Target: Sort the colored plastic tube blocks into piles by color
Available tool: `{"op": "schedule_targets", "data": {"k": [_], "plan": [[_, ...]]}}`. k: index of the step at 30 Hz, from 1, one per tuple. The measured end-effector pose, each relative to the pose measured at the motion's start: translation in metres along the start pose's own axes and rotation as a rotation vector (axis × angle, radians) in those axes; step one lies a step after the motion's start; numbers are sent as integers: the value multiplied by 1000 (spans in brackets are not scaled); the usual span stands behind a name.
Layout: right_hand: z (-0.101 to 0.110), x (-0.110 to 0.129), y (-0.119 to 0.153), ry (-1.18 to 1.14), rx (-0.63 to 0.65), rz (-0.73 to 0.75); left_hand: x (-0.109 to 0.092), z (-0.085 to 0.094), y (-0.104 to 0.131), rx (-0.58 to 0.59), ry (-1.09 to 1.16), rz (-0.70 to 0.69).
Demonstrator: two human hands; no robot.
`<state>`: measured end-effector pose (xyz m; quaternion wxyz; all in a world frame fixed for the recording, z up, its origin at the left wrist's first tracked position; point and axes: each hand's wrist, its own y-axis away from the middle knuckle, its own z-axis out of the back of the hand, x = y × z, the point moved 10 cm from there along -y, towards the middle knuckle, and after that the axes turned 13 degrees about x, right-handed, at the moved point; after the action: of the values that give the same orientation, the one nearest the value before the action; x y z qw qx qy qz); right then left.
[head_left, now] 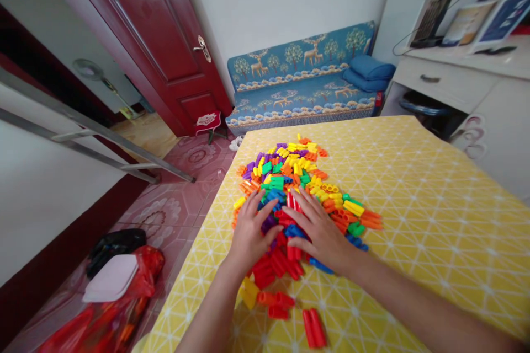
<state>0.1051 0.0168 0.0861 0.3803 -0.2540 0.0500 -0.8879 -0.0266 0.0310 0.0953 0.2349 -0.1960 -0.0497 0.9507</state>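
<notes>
A wide pile of plastic tube-shaped pieces point(276, 182) in red, blue, green, yellow, orange and purple lies on a yellow patterned tablecloth point(418, 220). Over the left side of the pile is my left hand point(252, 231), fingers spread. My right hand point(318, 229) rests over the middle, its fingers also apart, beside some red pieces point(291, 201). Neither hand grips a piece. Between and below the hands are more red pieces point(281, 262) and blue ones. Nearer to me lie a red piece point(314, 328) and an orange-red piece point(278, 311), apart from the main heap.
Behind the table stands a blue patterned sofa point(290, 88) with folded cushions. A white cabinet point(449, 85) is at the right. At the left are a red door point(153, 27), a metal ladder point(95, 132), a small stool point(209, 121) and bags point(141, 281) on the floor.
</notes>
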Motion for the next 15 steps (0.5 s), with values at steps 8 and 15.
{"op": "schedule_targets", "data": {"k": [8,15], "plan": [[43,-143,43,92,-182,-563,42,-16,-22,161,88,181],[5,-115,55,-213,-144,-528,30,-13,-13,267,8,154]]}}
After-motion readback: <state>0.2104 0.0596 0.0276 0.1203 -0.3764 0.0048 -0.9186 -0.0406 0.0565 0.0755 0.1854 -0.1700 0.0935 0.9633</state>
